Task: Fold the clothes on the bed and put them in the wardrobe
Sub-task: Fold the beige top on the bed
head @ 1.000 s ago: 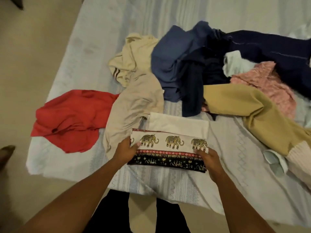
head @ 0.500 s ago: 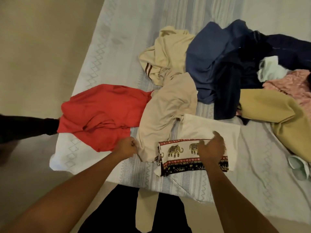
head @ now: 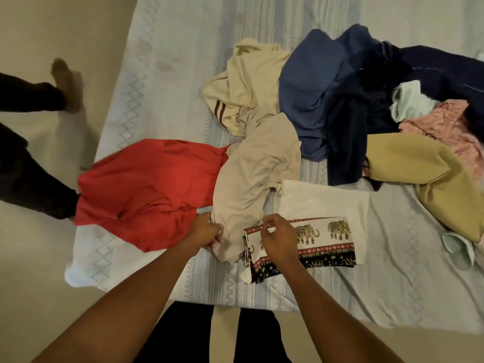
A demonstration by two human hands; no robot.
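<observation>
Right hand (head: 279, 241) has shifted leftward along the elephant-print cloth (head: 327, 239), pinching its far-left edge; left hand (head: 205, 231) grips the beige garment (head: 259, 174) at its near hem.

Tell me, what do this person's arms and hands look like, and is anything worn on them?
Nothing worn shows. The left hand and right hand are ungloved. The left forearm and right forearm are bare, with no sleeve in view. No watch, bracelet or ring can be seen.
</observation>
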